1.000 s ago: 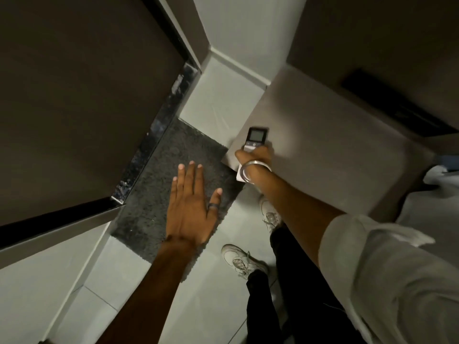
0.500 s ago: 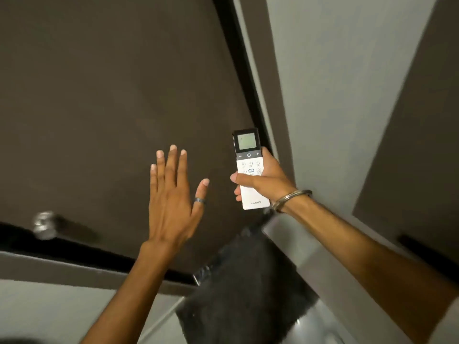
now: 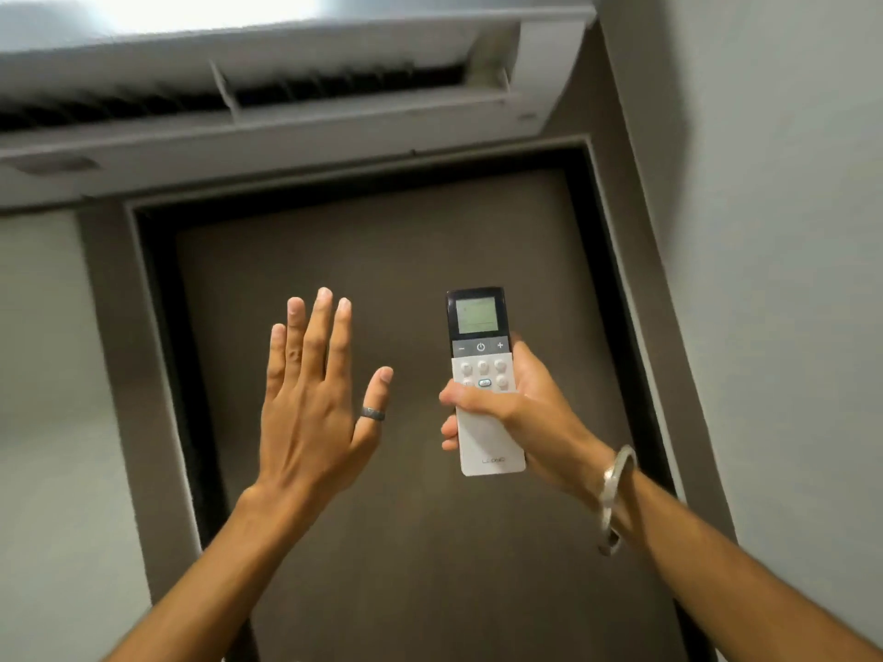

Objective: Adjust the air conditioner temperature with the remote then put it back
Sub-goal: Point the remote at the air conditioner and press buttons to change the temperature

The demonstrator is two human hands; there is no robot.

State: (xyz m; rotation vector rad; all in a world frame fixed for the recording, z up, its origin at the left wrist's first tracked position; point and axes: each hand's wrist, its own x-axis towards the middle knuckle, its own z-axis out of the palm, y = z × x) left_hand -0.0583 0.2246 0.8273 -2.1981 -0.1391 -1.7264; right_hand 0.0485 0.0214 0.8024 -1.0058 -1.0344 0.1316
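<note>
My right hand (image 3: 521, 408) grips a white remote (image 3: 482, 370) with a dark top and a small lit screen, held upright and pointing up. The thumb lies across its lower buttons. A white air conditioner (image 3: 296, 102) hangs on the wall above the door, its vent flap open. To the left of the remote, my left hand (image 3: 310, 398) is raised flat with fingers spread, a dark ring on the thumb, holding nothing.
A dark brown door (image 3: 382, 470) in a black frame fills the middle behind both hands. Grey wall (image 3: 788, 279) runs down the right side, and pale wall (image 3: 43, 375) lies to the left of the frame.
The view has swung up from the floor and mat to the door top and air conditioner. My right hand lifted the remote from the ledge and raised it; the left hand rose alongside.
</note>
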